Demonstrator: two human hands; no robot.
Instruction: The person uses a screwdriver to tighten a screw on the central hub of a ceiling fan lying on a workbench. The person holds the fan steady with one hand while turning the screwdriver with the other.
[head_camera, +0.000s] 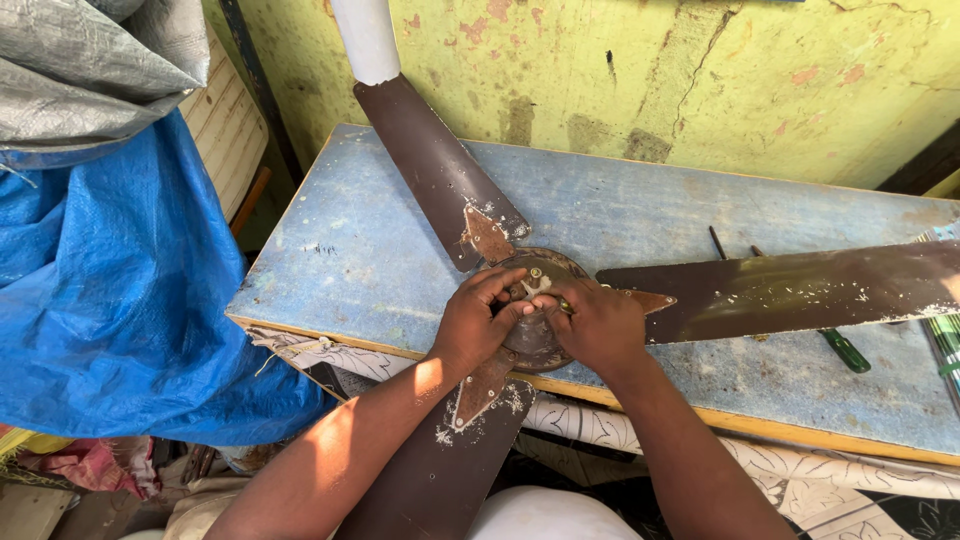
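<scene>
Fingertips of both hands pinched together on small pale wire bundle (536, 286) at centre of fan hub (535, 335). Left hand (478, 318) curled, fingers closed on wires from left; right hand (598, 322) closed on them from right, ring on one finger. Hub sits near front edge of worn blue table (380, 230). Three brown blades: one (430, 165) pointing up toward wall, one (800, 290) out right, one (440, 465) hanging off toward body. Green-handled screwdriver (845, 350) lying under right blade. Blue tarp (110, 300) off left.
</scene>
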